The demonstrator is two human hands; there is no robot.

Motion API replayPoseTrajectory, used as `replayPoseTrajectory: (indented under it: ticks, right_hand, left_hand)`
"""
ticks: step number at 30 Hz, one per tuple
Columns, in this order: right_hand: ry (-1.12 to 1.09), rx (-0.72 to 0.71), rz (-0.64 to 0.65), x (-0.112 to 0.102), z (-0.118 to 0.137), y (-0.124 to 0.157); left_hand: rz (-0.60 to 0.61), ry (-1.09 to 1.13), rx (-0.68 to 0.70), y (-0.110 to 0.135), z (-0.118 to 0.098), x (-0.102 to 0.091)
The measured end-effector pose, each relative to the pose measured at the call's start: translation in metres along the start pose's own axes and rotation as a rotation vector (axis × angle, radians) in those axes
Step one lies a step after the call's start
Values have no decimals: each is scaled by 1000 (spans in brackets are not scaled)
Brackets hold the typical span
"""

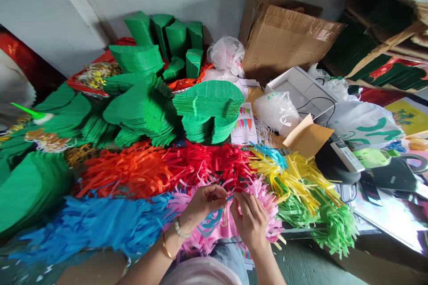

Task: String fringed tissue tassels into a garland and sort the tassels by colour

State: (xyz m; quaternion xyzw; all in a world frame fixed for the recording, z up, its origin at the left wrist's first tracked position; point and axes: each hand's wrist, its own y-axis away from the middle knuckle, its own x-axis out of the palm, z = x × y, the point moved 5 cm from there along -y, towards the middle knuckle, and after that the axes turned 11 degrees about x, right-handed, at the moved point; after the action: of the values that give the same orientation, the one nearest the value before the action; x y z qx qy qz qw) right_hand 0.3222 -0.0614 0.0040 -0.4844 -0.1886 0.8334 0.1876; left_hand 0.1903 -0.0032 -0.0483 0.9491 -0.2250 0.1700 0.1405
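Observation:
My left hand (pixel 203 207) and my right hand (pixel 249 218) meet in front of my lap, fingertips pinched on a small blue paper tassel (pixel 211 224). Its fringed strips dangle below my left fingers, while its narrow end runs between the two hands. Both hands are over a heap of pink tassels (pixel 180 205). To the left lies a heap of blue tassels (pixel 110 218). Behind are orange tassels (pixel 123 169) and red tassels (pixel 207 160); on the right, yellow tassels (pixel 301 173) and light green tassels (pixel 337 227).
Stacks of green paper shapes (pixel 209 93) cover the back and left. Behind on the right stand a large cardboard box (pixel 284 38) and a white box (pixel 301 84). Plastic bags (pixel 361 120) and a tape dispenser (pixel 394 171) lie at the right.

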Motion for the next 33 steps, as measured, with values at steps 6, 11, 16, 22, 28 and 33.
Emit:
replayPoseTrajectory:
  ticks: [6, 11, 16, 22, 28, 33]
  right_hand:
    - [-767, 504, 332, 28, -29, 3]
    - [-784, 740, 592, 48, -50, 31]
    - [135, 468, 280, 19, -141, -19]
    - [702, 203, 237, 51, -228, -101]
    - [447, 95, 127, 103, -144, -77]
    - [38, -64, 323, 162, 25, -11]
  left_hand:
    - [-7, -126, 116, -5, -14, 13]
    - [-151, -118, 263, -10, -19, 16]
    - [-226, -319, 255, 9, 4, -21]
    - [-507, -843, 227, 74, 26, -113]
    - [-744, -1137, 267, 117, 12, -205]
    - [-582, -1338, 335, 89, -6, -256]
